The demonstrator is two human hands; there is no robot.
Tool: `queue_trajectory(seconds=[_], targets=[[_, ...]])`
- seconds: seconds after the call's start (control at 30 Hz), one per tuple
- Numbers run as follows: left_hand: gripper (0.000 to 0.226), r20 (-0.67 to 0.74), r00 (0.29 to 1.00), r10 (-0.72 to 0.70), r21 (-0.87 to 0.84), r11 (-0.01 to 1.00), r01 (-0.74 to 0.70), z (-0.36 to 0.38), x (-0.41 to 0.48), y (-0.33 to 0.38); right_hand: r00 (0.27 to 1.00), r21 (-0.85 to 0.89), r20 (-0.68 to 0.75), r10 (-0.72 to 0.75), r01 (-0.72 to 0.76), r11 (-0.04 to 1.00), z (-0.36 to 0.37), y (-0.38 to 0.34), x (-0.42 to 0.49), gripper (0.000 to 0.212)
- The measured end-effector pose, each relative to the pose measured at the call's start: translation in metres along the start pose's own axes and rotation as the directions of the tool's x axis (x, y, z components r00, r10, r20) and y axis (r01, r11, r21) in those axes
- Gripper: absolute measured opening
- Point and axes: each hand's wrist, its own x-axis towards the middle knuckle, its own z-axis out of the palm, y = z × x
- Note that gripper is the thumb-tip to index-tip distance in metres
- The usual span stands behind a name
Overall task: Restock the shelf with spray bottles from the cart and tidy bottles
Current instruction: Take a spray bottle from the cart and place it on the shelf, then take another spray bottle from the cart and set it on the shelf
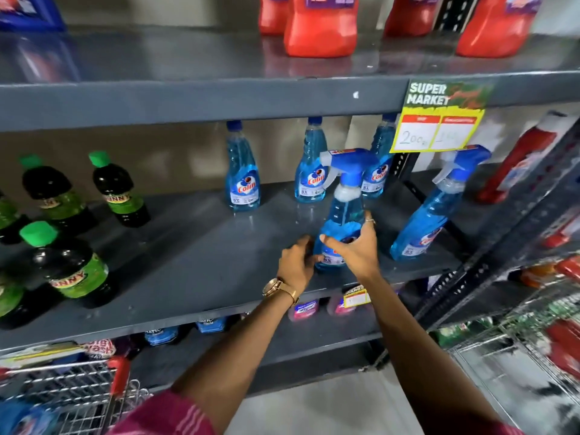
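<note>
A blue spray bottle (343,211) with a blue and white trigger head stands near the front of the grey middle shelf (204,246). Both my hands grip its lower part: my left hand (296,262), with a gold watch on the wrist, on its left side, and my right hand (357,249) on its front right. A second spray bottle (430,215) stands to the right. Three blue capped bottles (243,174) stand further back on the same shelf. The wire cart (72,390) is at the lower left.
Dark bottles with green caps (66,255) fill the shelf's left side. Red jugs (320,26) stand on the shelf above. A yellow price tag (439,127) hangs from that shelf's edge. A red bottle (521,158) and a wire rack (533,340) are at the right.
</note>
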Motion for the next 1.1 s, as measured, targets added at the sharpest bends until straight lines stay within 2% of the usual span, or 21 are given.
queue_trajectory(seconds=[0.1, 0.17, 0.23, 0.3, 0.37, 0.43, 0.5, 0.53, 0.63, 0.73, 0.8, 0.87, 0.93, 0.97, 1.03, 1.1], targets=[[0.032, -0.002, 1.000, -0.002, 0.006, 1.000, 0.002, 0.002, 0.000, 0.001, 0.998, 0.001, -0.058, -0.032, 0.032, 0.999, 0.005, 0.002, -0.010, 0.080], [0.047, 0.041, 0.999, -0.017, 0.004, 1.000, 0.017, -0.003, -0.001, 0.000, 0.974, -0.007, -0.217, -0.063, 0.063, 0.998, 0.015, 0.008, -0.030, 0.087], [0.066, 0.054, 0.998, -0.027, -0.018, 0.999, 0.028, -0.014, -0.008, -0.003, 0.912, -0.060, -0.391, -0.122, 0.107, 0.992, 0.029, 0.011, -0.057, 0.074], [0.067, -0.013, 1.000, 0.007, -0.010, 1.000, -0.007, -0.039, -0.022, -0.015, 0.896, -0.118, -0.418, -0.150, 0.110, 0.987, 0.053, 0.014, -0.091, 0.061], [0.052, -0.121, 0.991, 0.059, 0.020, 0.998, -0.057, -0.072, -0.041, -0.032, 0.939, -0.153, -0.311, -0.146, 0.102, 0.983, 0.081, 0.015, -0.124, 0.055], [0.037, -0.232, 0.971, 0.053, 0.065, 0.997, -0.039, -0.118, -0.074, -0.061, 0.983, -0.188, -0.115, -0.142, 0.119, 0.975, 0.123, 0.011, -0.160, 0.049], [0.027, -0.332, 0.943, 0.030, 0.113, 0.994, 0.008, -0.157, -0.107, -0.089, 0.979, -0.225, 0.095, -0.179, 0.196, 0.954, 0.155, 0.005, -0.189, 0.040], [0.024, -0.397, 0.918, 0.006, 0.130, 0.990, 0.050, -0.179, -0.125, -0.102, 0.955, -0.235, 0.209, -0.209, 0.256, 0.938, 0.172, 0.001, -0.202, 0.036], [0.014, -0.607, 0.793, -0.044, 0.171, 0.968, 0.185, -0.240, -0.181, -0.147, 0.837, -0.243, 0.516, -0.179, 0.344, 0.907, 0.227, -0.002, -0.237, 0.035], [0.018, -0.694, 0.699, -0.172, 0.150, 0.915, 0.375, -0.282, -0.237, -0.191, 0.698, -0.287, 0.709, -0.097, 0.412, 0.865, 0.285, 0.006, -0.273, 0.047], [0.032, -0.709, 0.658, -0.255, 0.205, 0.818, 0.538, -0.303, -0.267, -0.217, 0.578, -0.292, 0.815, -0.027, 0.451, 0.843, 0.318, 0.010, -0.295, 0.067], [0.046, -0.683, 0.615, -0.393, 0.270, 0.646, 0.714, -0.325, -0.285, -0.242, 0.415, -0.290, 0.907, 0.067, 0.503, 0.814, 0.340, 0.014, -0.310, 0.092], [0.063, -0.622, 0.602, -0.501, 0.364, 0.496, 0.788, -0.348, -0.294, -0.265, 0.284, -0.291, 0.948, 0.145, 0.582, 0.759, 0.353, 0.023, -0.318, 0.100], [0.068, -0.589, 0.611, -0.529, 0.419, 0.448, 0.790, -0.360, -0.296, -0.278, 0.245, -0.279, 0.957, 0.152, 0.650, 0.707, 0.357, 0.030, -0.322, 0.093], [0.069, -0.505, 0.653, -0.564, 0.518, 0.407, 0.752, -0.383, -0.294, -0.305, 0.211, -0.264, 0.964, 0.159, 0.772, 0.578, 0.362, 0.046, -0.328, 0.074], [0.070, -0.433, 0.702, -0.566, 0.614, 0.385, 0.689, -0.399, -0.289, -0.324, 0.178, -0.249, 0.967, 0.182, 0.812, 0.528, 0.361, 0.051, -0.329, 0.071]])
